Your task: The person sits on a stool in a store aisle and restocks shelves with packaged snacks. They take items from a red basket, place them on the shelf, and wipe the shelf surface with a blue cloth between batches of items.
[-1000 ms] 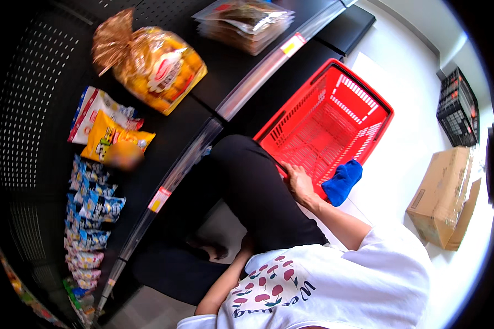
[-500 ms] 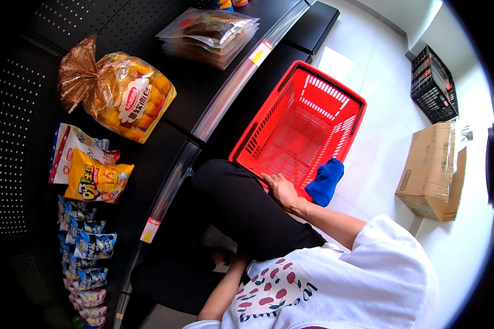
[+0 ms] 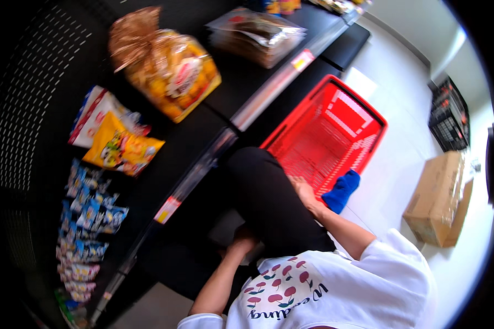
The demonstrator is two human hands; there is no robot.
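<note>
My right hand (image 3: 304,192) lies between my right thigh and the near end of a red shopping basket (image 3: 325,143), its fingers stretched out along the leg by the basket's rim. Draped over the basket's near right corner is a blue cloth (image 3: 341,191), just beyond that hand. My left hand (image 3: 245,239) reaches down beside my bent leg. Its fingers are hidden in shadow behind the leg, so what they touch does not show. No goods can be made out in the basket.
Black shelving on the left bears a bag of bread rolls (image 3: 184,77), a yellow snack bag (image 3: 122,145), several small blue packets (image 3: 93,211) and flat clear packs (image 3: 258,35). At right on the pale floor stand a cardboard box (image 3: 434,197) and a black crate (image 3: 449,115).
The view has shifted, so shelf and basket sit further right, with some blur. My left forearm shows more, and its hand appears higher beside the leg. The right hand stays by the basket.
</note>
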